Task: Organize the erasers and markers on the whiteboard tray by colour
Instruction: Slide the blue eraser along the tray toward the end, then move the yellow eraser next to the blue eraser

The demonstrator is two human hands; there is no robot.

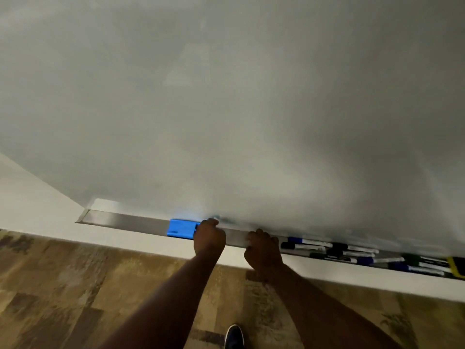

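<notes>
Whiteboard [226,96], large and pale grey with faint smudges, fills most of the head-camera view, seen from above at a steep angle. Along its lower edge runs a long, narrow, silver metal whiteboard tray [130,221], slanting down toward the right.

The far left stretch of the tray is bare metal. Next comes a bright blue rectangular eraser [180,228] lying flat in the tray. The left hand [208,238] is touching the eraser's right end, its fingers curled over the tray's edge; whether that grip is pressed on the eraser or merely resting against it cannot be told through the blur.

Just to the right, apart from the left hand, the right hand [263,250] lies on the tray's front lip with fingers bent downward over the metal. Its grip holds no visible object.

Beside the right hand lies a loose heap of white-barrelled markers [352,253] with blue, black and green caps, overlapping one another along the tray. Any printing on the barrels is too blurred to read. At the far right edge sits part of a yellow and black eraser [457,267].

Below the tray are a white wall strip and brown patterned carpet [75,285], with a dark shoe [234,336] at the bottom.
</notes>
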